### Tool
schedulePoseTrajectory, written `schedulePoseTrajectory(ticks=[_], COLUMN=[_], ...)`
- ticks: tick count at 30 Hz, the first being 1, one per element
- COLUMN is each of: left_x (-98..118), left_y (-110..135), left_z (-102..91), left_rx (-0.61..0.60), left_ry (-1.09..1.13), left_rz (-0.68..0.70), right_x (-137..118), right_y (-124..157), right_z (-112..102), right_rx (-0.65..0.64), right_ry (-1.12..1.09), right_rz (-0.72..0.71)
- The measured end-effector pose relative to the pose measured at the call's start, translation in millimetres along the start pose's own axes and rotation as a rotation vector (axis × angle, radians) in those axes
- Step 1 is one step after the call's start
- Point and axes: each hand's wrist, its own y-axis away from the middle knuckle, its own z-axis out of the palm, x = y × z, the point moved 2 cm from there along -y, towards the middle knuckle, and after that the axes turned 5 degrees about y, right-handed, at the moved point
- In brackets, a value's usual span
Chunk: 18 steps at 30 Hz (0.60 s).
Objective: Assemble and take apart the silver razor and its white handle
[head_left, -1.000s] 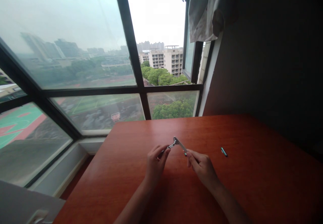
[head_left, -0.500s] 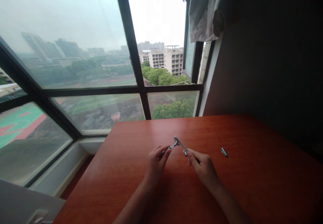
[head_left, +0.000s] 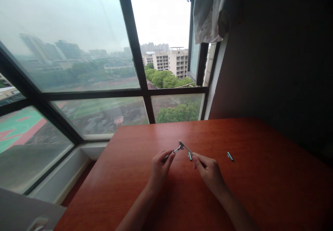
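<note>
My left hand (head_left: 160, 166) is closed around the dark handle of a razor (head_left: 178, 149), its silvery neck and head pointing up and to the right. In my right hand (head_left: 210, 170) a slim, pale, stick-like tool (head_left: 187, 149) is pinched; its exact kind is too small to make out. The far end of this tool meets the razor's head, or lies just behind it. Beneath the tool, a small green and dark strip (head_left: 189, 156) that looks like a razor cartridge lies close to my right fingertips. A similar green strip (head_left: 230, 156) rests farther right.
Both hands are above a reddish-brown wooden table (head_left: 125, 175). Framed windows (head_left: 104, 93) rise beyond its far edge, with one pane open. A pale cloth (head_left: 210, 15) hangs at the upper right beside a dark wall (head_left: 265, 67).
The tool has turned slightly edge-on against the razor's head, and more of the nearer green strip shows. Both hands keep their grip and have hardly shifted.
</note>
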Motion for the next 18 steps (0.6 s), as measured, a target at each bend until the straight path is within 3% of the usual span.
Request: schedulePoseTrajectory(ticks=[11, 18], left_x=[0.4, -0.7], left_y=[0.5, 1.1], left_z=[-3.7, -1.0], left_rx=[0.059, 0.03], left_ry=[0.043, 0.036], left_rz=[-0.034, -0.028], right_x=[1.0, 2.2], right_y=[0.7, 0.1], right_z=[0.7, 0.5], right_rx=[0.004, 0.022], right_ry=[-0.056, -0.054], right_rz=[0.023, 0.029])
